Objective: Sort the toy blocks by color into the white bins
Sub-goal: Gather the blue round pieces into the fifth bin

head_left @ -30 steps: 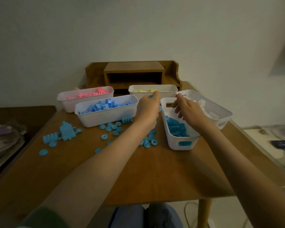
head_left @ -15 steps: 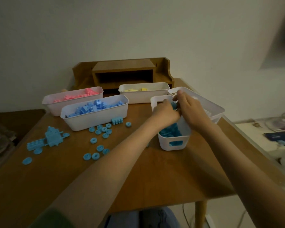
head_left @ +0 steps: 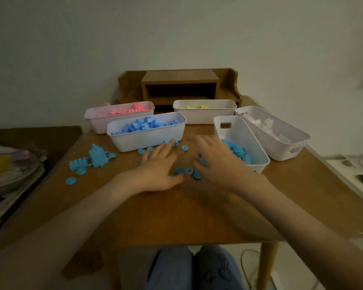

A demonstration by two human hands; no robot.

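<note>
No writing or brand mark can be read on anything here. Both hands lie low over the wooden table [head_left: 176, 216], fingers spread and palms down: the left hand [head_left: 158, 167] rests flat, and the right hand [head_left: 215, 162], blurred, appears flat and open too, neither gripping anything. Between them sits a cluster of blue round pieces [head_left: 188, 171], at least three showing, the left thumb touching one. Five white bins stand behind: the pink bin [head_left: 96, 122], the blue bin [head_left: 147, 141], the yellow bin [head_left: 205, 117], the light-blue bin [head_left: 231, 130] just beside the right hand, and the white-block bin [head_left: 285, 149]. A built blue block figure [head_left: 98, 156] lies well left, with loose discs near it.
</note>
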